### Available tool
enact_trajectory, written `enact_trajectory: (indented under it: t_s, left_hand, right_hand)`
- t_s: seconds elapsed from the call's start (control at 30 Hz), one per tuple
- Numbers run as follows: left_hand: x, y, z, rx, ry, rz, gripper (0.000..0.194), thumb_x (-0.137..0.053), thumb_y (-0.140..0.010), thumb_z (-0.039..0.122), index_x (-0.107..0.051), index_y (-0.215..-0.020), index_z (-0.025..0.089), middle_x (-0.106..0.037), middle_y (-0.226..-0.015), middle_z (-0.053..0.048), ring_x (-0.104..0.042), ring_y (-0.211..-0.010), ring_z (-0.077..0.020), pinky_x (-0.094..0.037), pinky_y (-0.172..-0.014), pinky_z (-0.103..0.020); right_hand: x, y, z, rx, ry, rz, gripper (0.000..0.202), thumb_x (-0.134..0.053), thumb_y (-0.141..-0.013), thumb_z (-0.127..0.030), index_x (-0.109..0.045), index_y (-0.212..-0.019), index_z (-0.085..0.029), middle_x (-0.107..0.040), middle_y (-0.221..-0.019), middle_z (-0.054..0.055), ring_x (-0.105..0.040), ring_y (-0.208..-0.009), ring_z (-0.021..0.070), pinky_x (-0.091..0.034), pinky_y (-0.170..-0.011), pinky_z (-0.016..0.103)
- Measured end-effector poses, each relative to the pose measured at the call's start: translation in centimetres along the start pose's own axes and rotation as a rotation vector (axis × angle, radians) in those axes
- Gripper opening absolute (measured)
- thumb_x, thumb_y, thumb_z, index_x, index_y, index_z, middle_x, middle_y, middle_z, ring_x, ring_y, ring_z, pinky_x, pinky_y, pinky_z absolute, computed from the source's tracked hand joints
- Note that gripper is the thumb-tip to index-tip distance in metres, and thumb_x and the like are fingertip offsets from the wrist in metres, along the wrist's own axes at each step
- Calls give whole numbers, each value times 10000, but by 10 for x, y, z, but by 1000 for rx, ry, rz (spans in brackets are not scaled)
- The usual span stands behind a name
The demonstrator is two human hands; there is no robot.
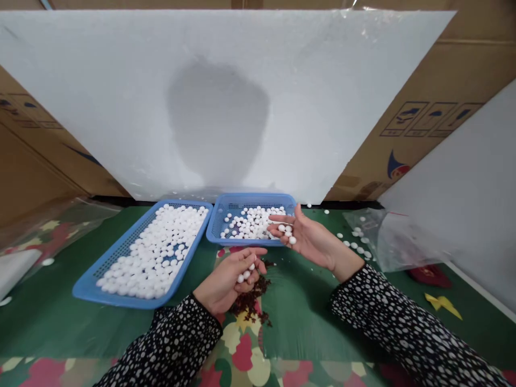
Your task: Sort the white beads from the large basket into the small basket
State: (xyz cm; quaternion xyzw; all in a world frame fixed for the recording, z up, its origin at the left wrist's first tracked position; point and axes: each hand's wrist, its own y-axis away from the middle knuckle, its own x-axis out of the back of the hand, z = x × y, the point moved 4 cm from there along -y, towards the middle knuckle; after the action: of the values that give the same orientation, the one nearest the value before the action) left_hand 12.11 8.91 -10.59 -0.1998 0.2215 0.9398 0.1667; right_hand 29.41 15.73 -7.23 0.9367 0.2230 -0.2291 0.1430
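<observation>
Several small white balls rest in the curled fingers of my left hand (pixel 234 277), which hovers over the table in front of the baskets. My right hand (pixel 308 236) is palm up at the right front corner of the smaller blue basket (pixel 248 242), with several white balls (pixel 287 232) cradled on its fingers. White balls (pixel 253 223) partly fill that basket, and part of its blue floor shows. To the left, a longer blue basket (pixel 91 294) holds a dense layer of white balls (pixel 157 252).
Dark reddish bits (pixel 252 301) lie on the green table cover (pixel 306 322). Loose white balls (pixel 355 245) and a clear plastic bag (pixel 403 242) are at the right, near yellow scraps (pixel 443 305). A white board (pixel 314 97) stands behind the baskets.
</observation>
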Motion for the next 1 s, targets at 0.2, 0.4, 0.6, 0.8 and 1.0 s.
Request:
enact_trajectory:
  t_s: [0.2,0.4,0.6,0.8,1.0]
  left_hand:
    - [-3,-1,2,-26,-36,-7,263,-632,-878,377,-512,-874,143,-591,-788,-37,-335,-523,-45,-128,-417,-174]
    - [-1,0,7,-63,-65,80,312,-652,-854,420,-506,-883,147,-556,-740,-9,-316,-502,-39,-116,-410,-168]
    - [3,-3,4,-164,-72,218,334,-639,-842,454,-498,-907,158,-533,-710,17,-349,-489,-39,-144,-411,-159]
    - [9,-5,6,-202,-121,261,324,-581,-870,475,-511,-936,166,-319,-572,98,-186,-416,-33,-96,-389,-167]
    - [10,-2,11,-170,-151,219,292,-561,-893,455,-480,-867,176,-316,-580,97,-177,-396,-21,-80,-385,-171]
  right_hand:
    - [7,-40,-13,141,181,138,562,-270,-1046,-601,-624,-1058,-165,-649,-1044,124,-622,-943,210,-532,-764,294]
    - [-6,-36,-31,479,847,112,430,-431,-1020,-525,-690,-989,-184,-671,-1090,93,-573,-1086,259,-421,-948,388]
    - [-23,29,20,484,1210,-111,120,-564,-965,-173,-664,-905,-200,-632,-819,11,-604,-723,173,-481,-690,286]
    - [-30,22,72,500,1672,13,203,-577,-978,-183,-610,-1178,-170,-619,-933,61,-618,-730,210,-471,-625,296]
    - [-37,12,70,499,1760,23,76,-690,-924,-221,-651,-976,-181,-639,-860,27,-622,-698,196,-369,-549,259]
